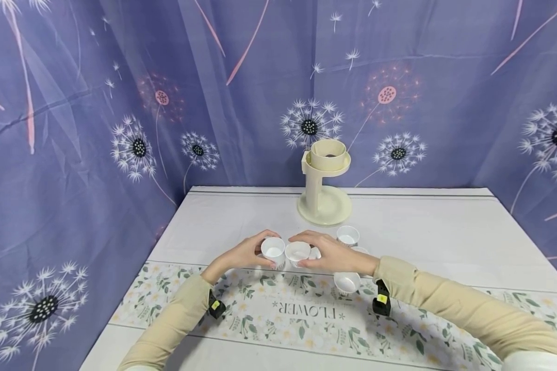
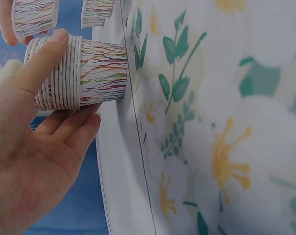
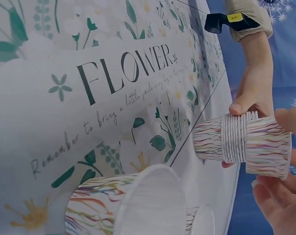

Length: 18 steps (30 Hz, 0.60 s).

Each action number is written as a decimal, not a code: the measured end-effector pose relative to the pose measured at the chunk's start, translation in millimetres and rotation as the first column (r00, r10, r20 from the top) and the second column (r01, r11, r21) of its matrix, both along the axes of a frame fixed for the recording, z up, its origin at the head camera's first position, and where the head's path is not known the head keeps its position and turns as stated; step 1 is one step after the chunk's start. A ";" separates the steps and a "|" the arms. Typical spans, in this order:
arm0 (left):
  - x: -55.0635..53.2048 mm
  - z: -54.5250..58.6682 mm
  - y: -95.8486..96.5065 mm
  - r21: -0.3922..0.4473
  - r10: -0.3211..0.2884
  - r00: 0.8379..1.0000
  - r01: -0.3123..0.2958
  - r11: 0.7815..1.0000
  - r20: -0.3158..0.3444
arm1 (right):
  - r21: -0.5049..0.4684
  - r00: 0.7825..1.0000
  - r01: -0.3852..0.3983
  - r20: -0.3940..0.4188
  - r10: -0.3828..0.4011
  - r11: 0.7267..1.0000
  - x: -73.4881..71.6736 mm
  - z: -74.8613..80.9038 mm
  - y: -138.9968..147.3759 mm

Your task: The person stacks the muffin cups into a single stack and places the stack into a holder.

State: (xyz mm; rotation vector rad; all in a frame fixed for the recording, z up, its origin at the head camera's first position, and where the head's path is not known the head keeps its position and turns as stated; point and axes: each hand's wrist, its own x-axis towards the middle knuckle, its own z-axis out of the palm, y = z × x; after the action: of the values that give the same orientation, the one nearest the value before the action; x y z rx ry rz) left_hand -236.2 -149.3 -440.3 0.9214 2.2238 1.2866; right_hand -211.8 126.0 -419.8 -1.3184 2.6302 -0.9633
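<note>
My left hand (image 1: 246, 253) grips a stack of nested paper cups (image 2: 104, 71), white with wavy coloured lines. The stack stands upright on the cloth, fingers and thumb round its rims. Close on its right, my right hand (image 1: 329, 252) holds a single paper cup (image 3: 269, 149) of the same pattern between thumb and fingers. In the head view the two rims lie side by side; whether they touch I cannot tell. More loose cups stand by the right forearm: one behind it (image 1: 348, 235), one in front (image 1: 346, 283), and another partly hidden by it (image 1: 360, 250).
Behind the cups stands a cream-coloured stand (image 1: 313, 190) with a round base and a ring on top. A white cloth with a floral band (image 1: 301, 330) covers the table. Purple dandelion curtains (image 1: 260, 129) hang behind and at the sides.
</note>
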 end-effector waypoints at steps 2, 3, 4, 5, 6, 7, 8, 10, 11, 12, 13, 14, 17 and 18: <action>-0.1 0.0 0.3 0.000 0.003 1.000 -0.003 1.000 0.001 | -0.011 1.000 0.002 0.000 -0.002 1.000 -0.2 -0.4 -0.4; -0.1 0.0 0.4 -0.001 0.004 1.000 -0.004 1.000 0.000 | -0.015 1.000 0.002 -0.001 -0.002 1.000 -0.2 -0.5 -0.5; -0.2 0.3 0.4 -0.001 0.005 1.000 -0.005 1.000 -0.001 | -0.019 1.000 0.002 0.000 -0.002 1.000 -0.6 -0.4 -0.8; -0.2 0.6 0.4 -0.002 0.005 1.000 -0.005 1.000 -0.002 | -0.022 1.000 0.002 -0.001 -0.002 1.000 -0.9 -0.1 -1.2; -0.2 0.9 0.3 -0.003 0.007 1.000 -0.007 1.000 -0.003 | -0.025 1.000 0.001 -0.002 -0.001 1.000 -1.3 0.2 -1.7; -0.2 1.1 0.3 -0.005 0.006 1.000 -0.006 1.000 -0.004 | -0.030 1.000 -0.001 -0.001 0.001 1.000 -1.6 0.6 -2.2; -0.1 1.2 0.3 -0.007 0.005 1.000 -0.005 1.000 -0.006 | -0.033 1.000 -0.001 -0.004 0.001 0.999 -2.1 0.6 -2.4; 0.1 1.2 0.3 -0.010 0.002 1.000 -0.002 1.000 -0.008 | -0.037 1.000 -0.001 -0.007 0.001 0.999 -2.8 0.9 -3.4; 0.1 1.1 0.3 -0.010 0.001 1.000 -0.001 1.000 -0.010 | -0.038 1.000 -0.001 -0.010 0.000 0.999 -3.1 0.9 -3.6; 0.2 1.1 0.4 -0.011 0.000 1.000 0.000 1.000 -0.012 | -0.042 1.000 -0.002 -0.012 0.001 0.999 -3.4 1.1 -3.9; 0.2 0.9 0.4 -0.011 -0.002 1.000 0.001 1.000 -0.013 | -0.045 1.000 -0.003 -0.012 0.002 0.999 -3.6 1.2 -4.1; 0.2 0.8 0.5 -0.011 -0.002 1.000 0.002 1.000 -0.014 | -0.048 1.000 -0.003 -0.014 0.002 0.999 -3.8 1.3 -4.4; 0.2 0.8 0.7 -0.012 0.000 1.000 0.000 1.000 -0.017 | -0.053 1.000 -0.006 -0.021 0.005 0.999 -4.4 1.3 -5.0; 0.3 0.9 0.7 -0.012 0.000 1.000 -0.001 1.000 -0.018 | -0.055 1.000 -0.008 -0.024 0.007 0.998 -4.5 1.4 -5.2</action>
State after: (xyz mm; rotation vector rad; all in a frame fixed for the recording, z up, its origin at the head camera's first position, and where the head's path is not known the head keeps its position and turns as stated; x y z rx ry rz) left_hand -236.0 -148.6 -439.5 0.9318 2.2434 1.2684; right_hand -216.3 120.8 -418.4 -1.3586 2.6322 -1.0327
